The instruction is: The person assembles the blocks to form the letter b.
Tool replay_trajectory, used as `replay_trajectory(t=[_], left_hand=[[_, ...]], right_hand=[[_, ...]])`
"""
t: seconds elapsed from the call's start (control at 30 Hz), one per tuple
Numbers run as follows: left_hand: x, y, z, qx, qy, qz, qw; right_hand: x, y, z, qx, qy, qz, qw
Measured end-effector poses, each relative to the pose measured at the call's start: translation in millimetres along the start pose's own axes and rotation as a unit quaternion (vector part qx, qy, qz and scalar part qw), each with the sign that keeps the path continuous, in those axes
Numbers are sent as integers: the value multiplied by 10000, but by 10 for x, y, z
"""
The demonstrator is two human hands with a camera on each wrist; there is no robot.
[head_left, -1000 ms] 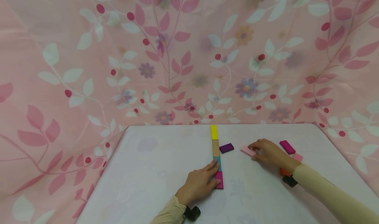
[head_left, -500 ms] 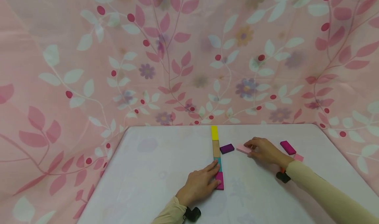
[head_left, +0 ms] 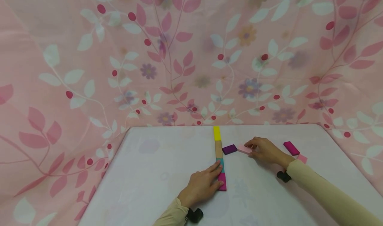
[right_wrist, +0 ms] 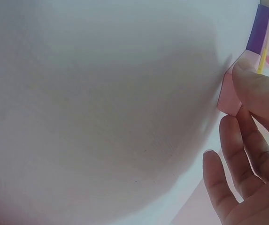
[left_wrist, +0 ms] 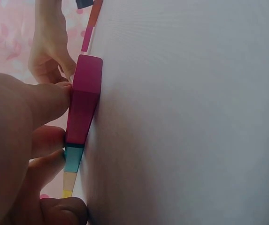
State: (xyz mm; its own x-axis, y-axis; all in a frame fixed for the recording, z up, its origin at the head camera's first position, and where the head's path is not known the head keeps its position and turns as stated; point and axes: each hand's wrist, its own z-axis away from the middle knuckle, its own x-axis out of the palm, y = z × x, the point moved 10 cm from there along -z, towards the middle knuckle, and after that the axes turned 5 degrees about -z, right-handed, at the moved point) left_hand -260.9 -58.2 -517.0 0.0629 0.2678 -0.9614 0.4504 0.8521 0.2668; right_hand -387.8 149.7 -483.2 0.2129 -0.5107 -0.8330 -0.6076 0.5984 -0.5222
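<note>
A line of flat blocks runs toward the far table edge in the head view: magenta [head_left: 221,182], teal [head_left: 221,166], tan [head_left: 218,149] and yellow [head_left: 216,133]. My left hand [head_left: 200,186] rests on its near end, thumb on the magenta block and fingertips on the teal one. A dark purple block [head_left: 229,149] slants off the tan block's right side. My right hand [head_left: 266,152] pinches a light pink block [right_wrist: 230,93] between thumb and fingers. That block's left end meets the purple block's right end.
Farther right lie a loose magenta block [head_left: 291,148] and a pink block [head_left: 302,158], partly behind the right forearm. An orange block [left_wrist: 96,13] shows in the left wrist view. A floral curtain [head_left: 191,69] hangs behind the white table [head_left: 143,172].
My right hand has slid the light pink block leftward, up to the purple block's end. The right forearm now covers the orange block in the head view. My left hand has stayed put.
</note>
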Motion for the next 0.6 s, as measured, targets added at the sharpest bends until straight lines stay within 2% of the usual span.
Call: replay_trajectory(t=[0.33, 0.6], left_hand=[[17, -9, -17, 9, -11, -19, 10000], [18, -9, -17, 8, 14, -3, 10000]], right_hand=[[-14, 23, -19, 84, -77, -62, 9999], [-6, 27, -17, -58, -141, -7, 9999]])
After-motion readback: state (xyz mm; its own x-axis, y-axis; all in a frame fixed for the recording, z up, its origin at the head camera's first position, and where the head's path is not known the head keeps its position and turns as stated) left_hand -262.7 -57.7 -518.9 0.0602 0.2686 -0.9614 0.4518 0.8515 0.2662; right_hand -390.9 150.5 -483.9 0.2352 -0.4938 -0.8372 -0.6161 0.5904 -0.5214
